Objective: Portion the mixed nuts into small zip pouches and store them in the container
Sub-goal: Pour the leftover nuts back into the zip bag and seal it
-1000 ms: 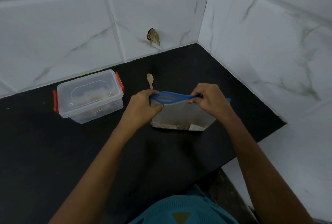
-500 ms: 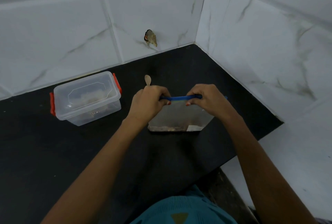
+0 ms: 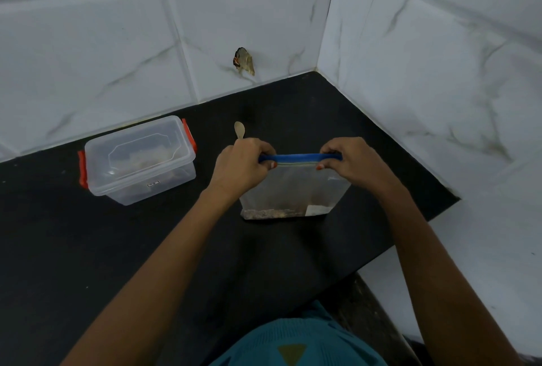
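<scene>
Pinching the blue zip strip at both ends, my left hand and right hand hold the nut bag upright on the counter right of the lidded container; I judge I'm sealing it, so next I press along the strip.
</scene>
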A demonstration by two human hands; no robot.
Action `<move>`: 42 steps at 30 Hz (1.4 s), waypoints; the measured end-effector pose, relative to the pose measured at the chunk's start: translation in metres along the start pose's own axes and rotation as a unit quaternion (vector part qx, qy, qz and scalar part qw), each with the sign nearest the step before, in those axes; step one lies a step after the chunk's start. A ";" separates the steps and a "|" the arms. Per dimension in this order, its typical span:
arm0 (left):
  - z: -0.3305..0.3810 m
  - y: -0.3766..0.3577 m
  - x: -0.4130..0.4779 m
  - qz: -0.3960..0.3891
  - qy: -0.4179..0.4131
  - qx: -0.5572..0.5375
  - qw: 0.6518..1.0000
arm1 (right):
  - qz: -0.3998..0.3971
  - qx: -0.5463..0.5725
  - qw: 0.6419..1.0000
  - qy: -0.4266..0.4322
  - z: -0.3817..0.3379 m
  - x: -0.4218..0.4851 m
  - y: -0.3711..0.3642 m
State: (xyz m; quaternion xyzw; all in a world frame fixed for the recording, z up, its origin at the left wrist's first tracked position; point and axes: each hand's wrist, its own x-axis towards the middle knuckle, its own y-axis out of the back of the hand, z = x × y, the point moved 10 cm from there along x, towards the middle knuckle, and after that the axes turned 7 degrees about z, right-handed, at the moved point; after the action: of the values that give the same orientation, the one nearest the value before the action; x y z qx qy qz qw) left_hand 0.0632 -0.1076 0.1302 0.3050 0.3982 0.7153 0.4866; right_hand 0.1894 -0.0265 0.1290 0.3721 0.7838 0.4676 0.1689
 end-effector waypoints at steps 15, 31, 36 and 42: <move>-0.012 0.001 0.005 -0.013 -0.027 -0.066 0.997 | 0.024 0.031 0.998 -0.041 0.041 -0.009 0.021; -0.023 0.001 0.008 -0.029 -0.021 -0.150 0.988 | 0.069 0.124 0.983 -0.120 0.068 -0.018 0.026; -0.027 -0.003 0.007 -0.027 0.015 -0.171 0.985 | 0.070 0.147 0.978 -0.128 0.067 -0.020 0.024; -0.037 -0.019 0.004 -0.117 0.112 -0.249 0.955 | 0.080 0.112 0.989 -0.052 0.047 -0.025 0.029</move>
State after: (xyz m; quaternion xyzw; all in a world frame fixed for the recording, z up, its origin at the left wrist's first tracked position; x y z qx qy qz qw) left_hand 0.0396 -0.1102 0.0959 0.0433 0.2927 0.7595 0.5794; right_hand 0.2471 -0.0077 0.1279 0.4740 0.7891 0.3690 0.1288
